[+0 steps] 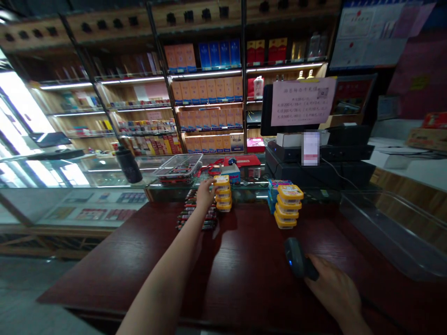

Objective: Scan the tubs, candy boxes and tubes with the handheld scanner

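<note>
My left hand (205, 193) reaches far forward over a dark red wooden counter (139, 260) and grips the top of a stack of small yellow tubs (222, 191). Just left of that stack lies a pile of thin dark packets (195, 215). A second stack of yellow tubs (288, 206) stands to the right, in front of blue boxes (274, 190). My right hand (333, 291) is near the front right and is closed on a dark handheld scanner (296, 257), whose head points toward the tubs.
A till screen with a pink notice (303, 100) and a black base stands at the back right. A clear tray (179, 166) and a dark cylinder (128, 164) rest on the glass display case. Shelves of boxed goods fill the back wall. A clear bin (394, 228) sits at right.
</note>
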`<state>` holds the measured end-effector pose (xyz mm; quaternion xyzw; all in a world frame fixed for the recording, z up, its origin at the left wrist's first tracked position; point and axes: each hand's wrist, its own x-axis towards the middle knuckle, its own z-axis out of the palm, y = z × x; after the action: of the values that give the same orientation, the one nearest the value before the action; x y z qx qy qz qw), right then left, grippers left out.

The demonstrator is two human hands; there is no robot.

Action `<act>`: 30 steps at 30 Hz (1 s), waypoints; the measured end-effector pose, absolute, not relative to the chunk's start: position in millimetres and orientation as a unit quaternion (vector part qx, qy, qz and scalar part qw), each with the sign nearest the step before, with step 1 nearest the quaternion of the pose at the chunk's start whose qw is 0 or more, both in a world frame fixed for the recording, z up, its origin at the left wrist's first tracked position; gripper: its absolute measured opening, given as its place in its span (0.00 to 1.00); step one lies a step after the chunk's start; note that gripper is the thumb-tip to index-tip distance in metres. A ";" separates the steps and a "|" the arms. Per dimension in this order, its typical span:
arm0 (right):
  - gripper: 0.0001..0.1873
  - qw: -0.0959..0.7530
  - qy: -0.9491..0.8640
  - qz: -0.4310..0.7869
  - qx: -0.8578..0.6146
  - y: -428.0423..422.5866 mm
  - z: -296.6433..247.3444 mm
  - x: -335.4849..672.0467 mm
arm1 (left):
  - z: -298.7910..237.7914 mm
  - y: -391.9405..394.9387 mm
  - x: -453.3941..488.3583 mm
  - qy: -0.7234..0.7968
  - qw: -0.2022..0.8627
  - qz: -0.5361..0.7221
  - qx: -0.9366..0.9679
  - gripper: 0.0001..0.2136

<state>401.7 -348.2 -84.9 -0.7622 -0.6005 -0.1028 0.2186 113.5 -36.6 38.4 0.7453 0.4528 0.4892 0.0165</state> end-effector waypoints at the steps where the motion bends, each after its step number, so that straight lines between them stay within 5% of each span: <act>1: 0.13 0.217 -0.599 -0.106 -0.763 -348.0 -85.6 401.7 | 36.8 -32.5 109.7 0.448 0.039 0.480 0.753 0.11; 15: 0.14 0.225 -0.601 -0.121 -0.758 -345.3 -87.1 402.7 | 47.4 -63.1 137.2 0.324 0.058 0.623 0.709 0.06; 24: 0.15 0.230 -0.580 -0.080 -0.778 -346.8 -70.9 399.0 | -38.7 -135.9 182.0 0.388 0.255 0.557 0.689 0.06; 30: 0.13 0.280 -0.528 0.057 -0.800 -348.8 -39.7 386.3 | -70.8 -162.4 197.2 0.471 0.246 0.524 0.665 0.06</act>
<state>386.3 -348.8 -39.7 -0.7995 -0.5285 0.0566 0.2798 197.2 -162.4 -70.8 0.6655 0.4705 0.5245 0.2463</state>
